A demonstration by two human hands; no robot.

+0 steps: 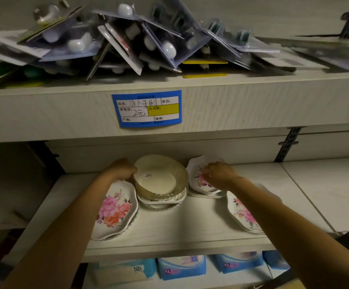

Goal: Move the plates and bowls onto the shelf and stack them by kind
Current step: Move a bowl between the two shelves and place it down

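Observation:
On the middle shelf [179, 222] a stack of cream bowls [161, 180] stands at the back centre, tilted toward me. My left hand [121, 168] grips the stack's left rim. My right hand [219, 174] rests with curled fingers on a stack of flowered plates [198, 182] just right of the bowls. Another stack of flowered plates [115, 211] lies at the front left under my left forearm. A third group of flowered plates [242, 215] lies at the front right, partly hidden by my right forearm.
The upper shelf [65, 109] carries a pile of blister packs [140, 40] and a blue price label [147, 108], overhanging the plates. Blue packages [182, 268] fill the shelf below. A metal bracket [288, 142] stands at the back right.

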